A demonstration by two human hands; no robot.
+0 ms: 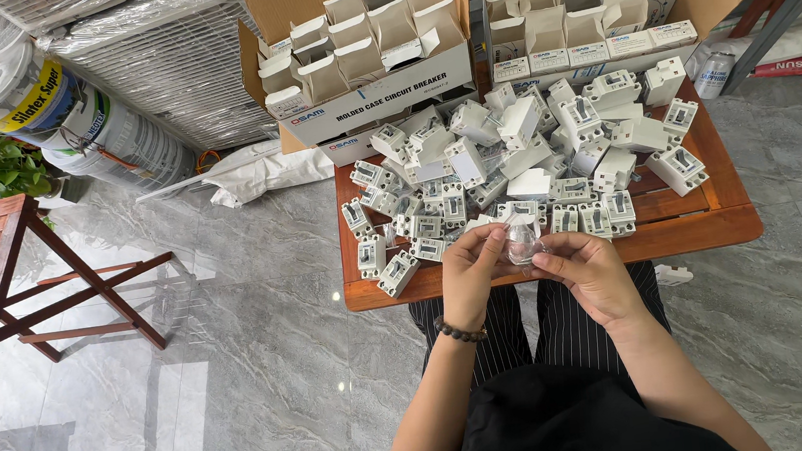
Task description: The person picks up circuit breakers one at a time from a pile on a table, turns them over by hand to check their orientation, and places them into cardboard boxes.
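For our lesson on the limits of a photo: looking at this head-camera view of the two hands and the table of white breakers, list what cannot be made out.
- Small clear plastic piece, head view: see-through and tiny, pinched between left hand and right hand; its kind is unclear.
- Lower breakers in the pile: covered by those on top.
- Cardboard boxes: cut off by the top edge.
- Table legs: hidden beneath its top.

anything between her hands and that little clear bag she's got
Nothing visible: the left hand and right hand both pinch the small clear bag directly, above the table's near edge.
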